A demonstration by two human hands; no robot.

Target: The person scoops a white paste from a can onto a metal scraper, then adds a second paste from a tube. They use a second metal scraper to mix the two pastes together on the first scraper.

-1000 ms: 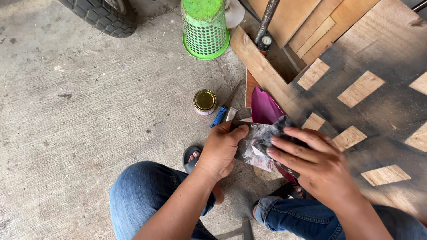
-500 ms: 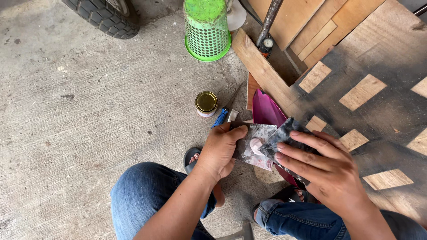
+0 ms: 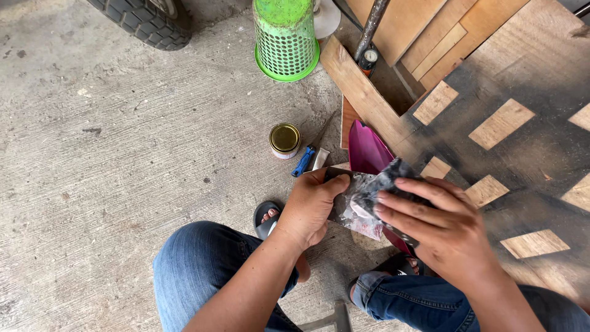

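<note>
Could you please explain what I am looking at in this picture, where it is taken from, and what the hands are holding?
The picture comes from a camera worn on a person's head, looking down at their own knees in jeans and both hands. The left hand grips the edge of a magenta panel. The right hand presses a dark, crumpled rag against it. On the concrete floor nearby stand a small gold-lidded jar, a blue-handled tool and a green mesh basket. Wooden boards lie to the right, and a tyre shows at the top.
</note>
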